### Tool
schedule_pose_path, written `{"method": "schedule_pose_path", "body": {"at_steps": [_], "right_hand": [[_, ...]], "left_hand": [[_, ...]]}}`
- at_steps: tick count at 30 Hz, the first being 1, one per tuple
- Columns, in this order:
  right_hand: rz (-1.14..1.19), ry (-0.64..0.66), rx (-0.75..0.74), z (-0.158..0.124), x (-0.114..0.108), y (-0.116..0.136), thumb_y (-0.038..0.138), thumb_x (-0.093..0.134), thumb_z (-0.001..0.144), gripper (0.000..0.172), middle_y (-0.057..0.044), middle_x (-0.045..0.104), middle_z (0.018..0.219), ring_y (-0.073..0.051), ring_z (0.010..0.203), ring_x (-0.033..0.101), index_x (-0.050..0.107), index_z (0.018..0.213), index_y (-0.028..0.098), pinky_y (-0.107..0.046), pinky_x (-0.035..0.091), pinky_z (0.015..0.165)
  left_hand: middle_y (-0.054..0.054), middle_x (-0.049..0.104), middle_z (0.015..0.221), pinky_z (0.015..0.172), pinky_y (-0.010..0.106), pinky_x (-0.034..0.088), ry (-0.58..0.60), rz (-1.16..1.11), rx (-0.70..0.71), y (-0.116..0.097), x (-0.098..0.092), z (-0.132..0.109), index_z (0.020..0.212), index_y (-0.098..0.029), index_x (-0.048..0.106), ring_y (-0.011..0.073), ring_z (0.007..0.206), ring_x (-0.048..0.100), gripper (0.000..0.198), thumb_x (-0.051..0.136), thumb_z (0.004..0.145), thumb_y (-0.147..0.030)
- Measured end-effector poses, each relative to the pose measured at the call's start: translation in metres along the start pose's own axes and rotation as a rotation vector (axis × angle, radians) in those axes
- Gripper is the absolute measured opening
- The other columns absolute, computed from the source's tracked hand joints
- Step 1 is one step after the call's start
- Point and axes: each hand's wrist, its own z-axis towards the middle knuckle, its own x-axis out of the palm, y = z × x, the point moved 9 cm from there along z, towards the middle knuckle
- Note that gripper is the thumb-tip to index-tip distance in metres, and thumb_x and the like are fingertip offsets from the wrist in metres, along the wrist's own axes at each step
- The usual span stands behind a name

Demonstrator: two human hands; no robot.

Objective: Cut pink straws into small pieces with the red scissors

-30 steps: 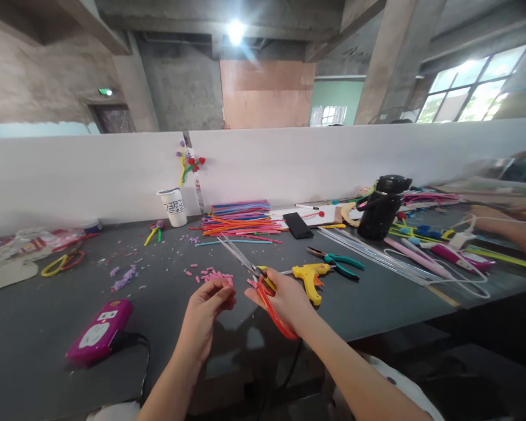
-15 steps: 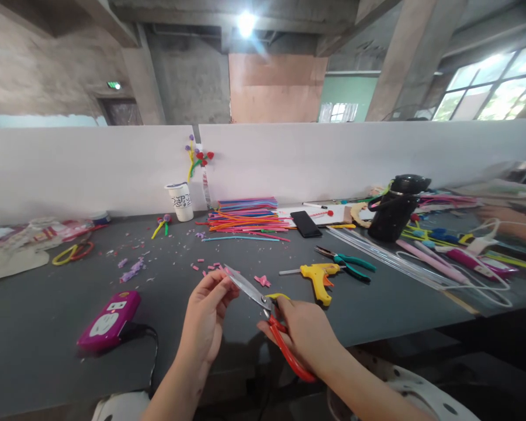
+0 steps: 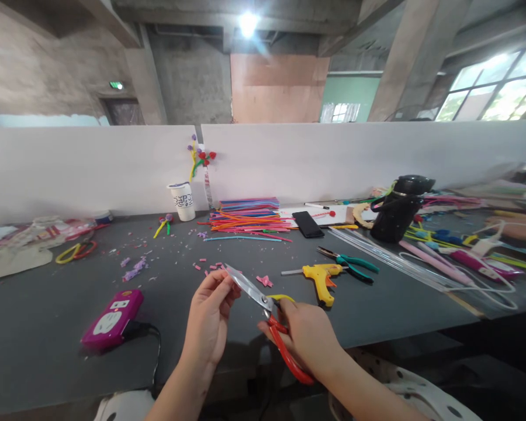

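Note:
My right hand (image 3: 309, 333) grips a pair of scissors (image 3: 248, 287) with one red and one yellow handle. The blades look nearly closed and point up and left, their tips at the fingers of my left hand (image 3: 210, 316). That hand is closed in a pinch; whatever is between thumb and fingers is too small and covered to make out. Short pink pieces (image 3: 203, 260) lie on the table just beyond the fingertips. A pink bow-like piece (image 3: 265, 281) rests behind the blades.
Right of the scissors lie a yellow glue gun (image 3: 321, 280) and teal-handled pliers (image 3: 355, 266). Behind are a pipe-cleaner pile (image 3: 249, 216), a phone (image 3: 307, 224), a paper cup (image 3: 182, 202) and a black flask (image 3: 397, 210). A magenta device (image 3: 114, 320) sits left. Another person's arm (image 3: 519, 228) shows far right.
The view has shifted very slightly, so everything sits a little further right. Both hands and the scissors keep almost the same pose.

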Motion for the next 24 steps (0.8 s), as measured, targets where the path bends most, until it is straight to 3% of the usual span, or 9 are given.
{"method": "schedule_pose_path", "body": {"at_steps": [24], "right_hand": [[-0.087, -0.013, 0.002, 0.0004, 0.0032, 0.0033, 0.053, 0.036, 0.076, 0.040, -0.004, 0.061, 0.059, -0.019, 0.055, 0.057, 0.052, 0.067, 0.018, -0.026, 0.027, 0.048]], "left_hand": [[-0.001, 0.056, 0.068, 0.062, 0.019, 0.041, -0.010, -0.038, 0.022, -0.0012, -0.0024, -0.0007, 0.071, -0.016, 0.058, 0.0078, 0.062, 0.051, 0.003, 0.058, 0.069, -0.018]]}}
